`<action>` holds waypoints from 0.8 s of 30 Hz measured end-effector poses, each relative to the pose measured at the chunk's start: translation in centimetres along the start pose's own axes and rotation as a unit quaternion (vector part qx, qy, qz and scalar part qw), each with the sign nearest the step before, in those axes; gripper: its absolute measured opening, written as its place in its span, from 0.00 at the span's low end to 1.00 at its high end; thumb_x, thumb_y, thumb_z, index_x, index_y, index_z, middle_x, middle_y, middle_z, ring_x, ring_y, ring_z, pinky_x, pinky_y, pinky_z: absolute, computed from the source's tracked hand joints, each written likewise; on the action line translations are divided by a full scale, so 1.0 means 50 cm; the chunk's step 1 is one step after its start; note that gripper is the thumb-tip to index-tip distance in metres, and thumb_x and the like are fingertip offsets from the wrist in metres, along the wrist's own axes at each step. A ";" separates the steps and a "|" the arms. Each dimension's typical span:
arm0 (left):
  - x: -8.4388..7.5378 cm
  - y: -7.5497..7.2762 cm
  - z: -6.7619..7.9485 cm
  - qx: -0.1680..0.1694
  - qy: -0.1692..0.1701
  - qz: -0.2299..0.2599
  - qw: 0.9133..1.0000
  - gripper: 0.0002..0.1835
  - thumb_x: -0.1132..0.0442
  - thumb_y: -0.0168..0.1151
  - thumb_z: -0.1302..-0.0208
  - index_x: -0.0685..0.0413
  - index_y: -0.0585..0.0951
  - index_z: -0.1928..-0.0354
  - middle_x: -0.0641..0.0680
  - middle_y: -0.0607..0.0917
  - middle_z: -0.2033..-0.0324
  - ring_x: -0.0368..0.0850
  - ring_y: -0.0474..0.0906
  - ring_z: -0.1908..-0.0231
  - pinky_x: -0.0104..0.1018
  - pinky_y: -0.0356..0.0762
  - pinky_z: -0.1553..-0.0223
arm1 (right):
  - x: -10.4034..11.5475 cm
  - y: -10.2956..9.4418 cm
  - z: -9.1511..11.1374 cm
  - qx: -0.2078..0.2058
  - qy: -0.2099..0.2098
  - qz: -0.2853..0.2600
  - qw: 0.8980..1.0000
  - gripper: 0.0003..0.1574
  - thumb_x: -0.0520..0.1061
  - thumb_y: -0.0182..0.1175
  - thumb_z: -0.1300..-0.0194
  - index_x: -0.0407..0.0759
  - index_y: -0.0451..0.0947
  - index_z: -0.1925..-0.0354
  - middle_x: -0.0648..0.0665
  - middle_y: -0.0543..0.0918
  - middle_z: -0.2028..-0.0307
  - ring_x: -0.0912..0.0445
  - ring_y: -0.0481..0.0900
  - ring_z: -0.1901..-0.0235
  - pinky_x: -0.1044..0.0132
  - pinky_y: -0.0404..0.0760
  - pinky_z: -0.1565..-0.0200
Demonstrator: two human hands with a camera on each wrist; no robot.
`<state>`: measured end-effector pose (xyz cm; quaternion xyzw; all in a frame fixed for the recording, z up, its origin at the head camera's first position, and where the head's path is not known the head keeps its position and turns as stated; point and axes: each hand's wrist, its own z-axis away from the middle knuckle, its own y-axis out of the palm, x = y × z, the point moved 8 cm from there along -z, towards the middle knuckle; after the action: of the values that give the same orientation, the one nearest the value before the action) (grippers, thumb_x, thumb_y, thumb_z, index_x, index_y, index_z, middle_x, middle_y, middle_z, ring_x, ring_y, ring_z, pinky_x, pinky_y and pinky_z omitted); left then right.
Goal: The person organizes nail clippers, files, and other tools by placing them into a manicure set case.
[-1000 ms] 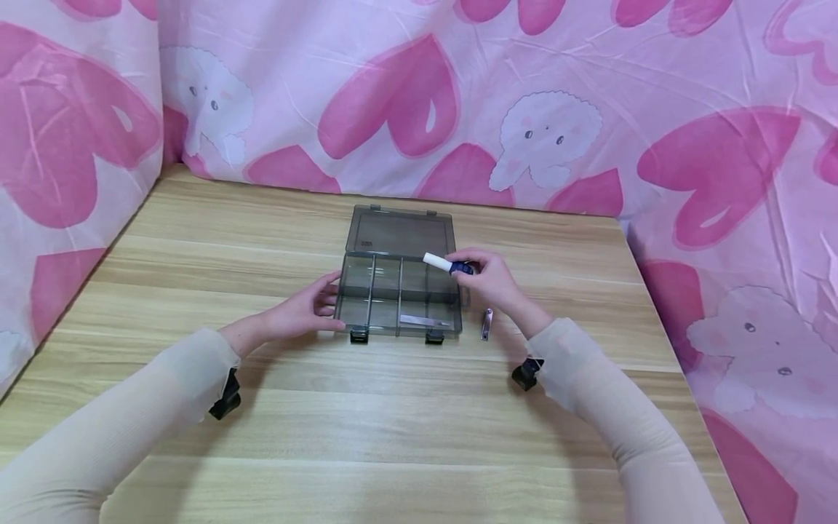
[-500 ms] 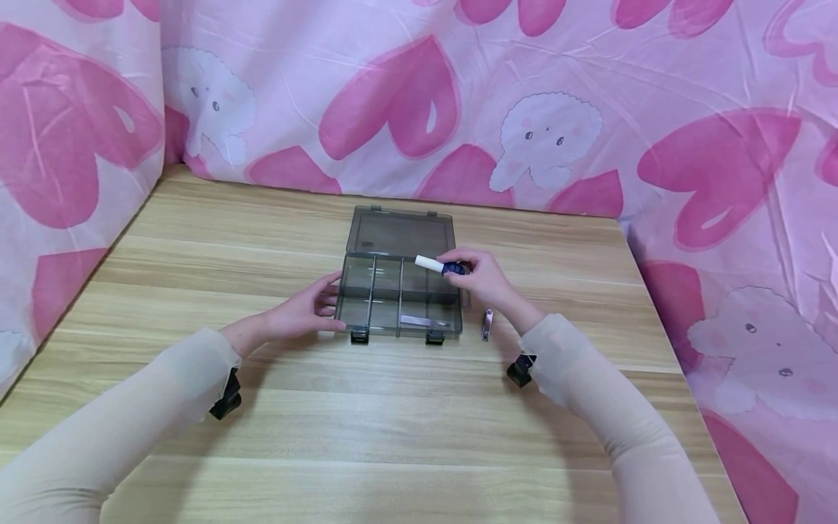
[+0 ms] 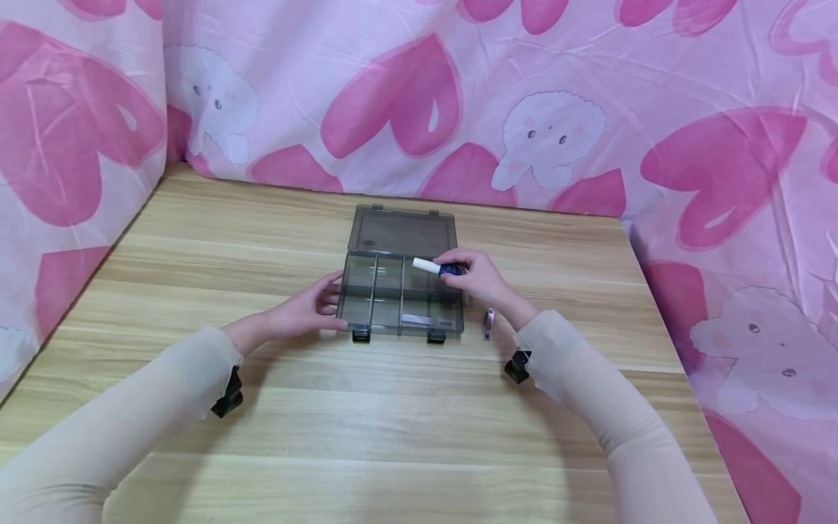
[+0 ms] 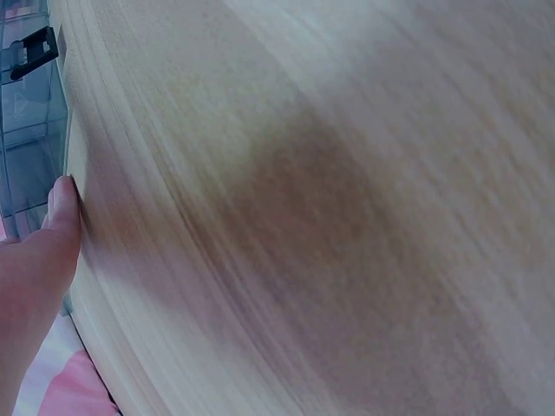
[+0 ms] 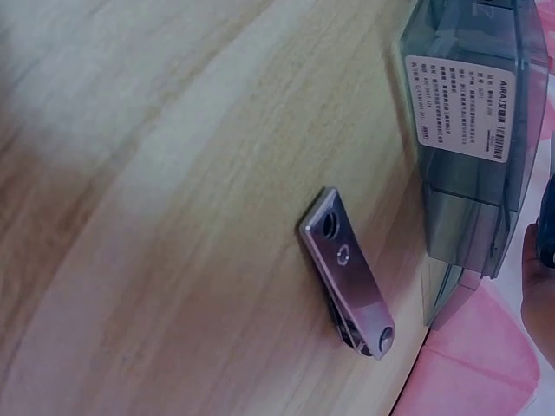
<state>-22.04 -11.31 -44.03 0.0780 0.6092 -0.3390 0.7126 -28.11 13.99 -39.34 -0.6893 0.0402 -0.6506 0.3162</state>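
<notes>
A smoky clear divided box lies on the table with its lid folded back. My left hand rests against the box's left side, fingers extended and thumb at the front corner; its thumb shows along the wall in the left wrist view. Above the back right compartments, my right hand pinches a small dark blue bottle with a long white cap, like nail polish. A thin pale strip shows in the front right compartment. Metallic nail clippers lie on the table right of the box.
Two black clasps hang at the box's front edge. A printed label is stuck on its outer wall. Pink patterned cloth borders the wood-grain table at the back and sides.
My right hand has moved a little left with the small bottle, bringing it further over the box. The left hand stays at the box's side.
</notes>
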 end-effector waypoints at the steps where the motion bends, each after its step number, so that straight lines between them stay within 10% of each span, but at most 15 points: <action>1: -0.001 0.000 0.000 0.000 0.001 0.000 1.000 0.53 0.65 0.66 0.44 0.61 0.38 0.28 0.72 0.56 0.33 0.67 0.58 0.35 0.55 0.61 0.33 | -0.001 0.001 0.000 0.002 -0.001 0.003 1.000 0.20 0.33 0.61 0.45 0.34 0.79 0.51 0.36 0.79 0.48 0.49 0.76 0.54 0.74 0.78 0.60; 24: -0.001 0.001 0.003 0.003 -0.008 0.002 1.000 0.54 0.64 0.66 0.45 0.59 0.38 0.27 0.72 0.55 0.33 0.67 0.59 0.36 0.55 0.60 0.33 | -0.011 0.026 -0.006 0.026 0.005 0.041 0.999 0.18 0.35 0.61 0.42 0.38 0.81 0.52 0.39 0.80 0.49 0.49 0.75 0.49 0.56 0.78 0.47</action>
<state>-21.91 -11.32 -43.97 0.0787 0.6027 -0.3394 0.7179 -28.01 13.08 -40.49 -0.6753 0.0531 -0.6413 0.3604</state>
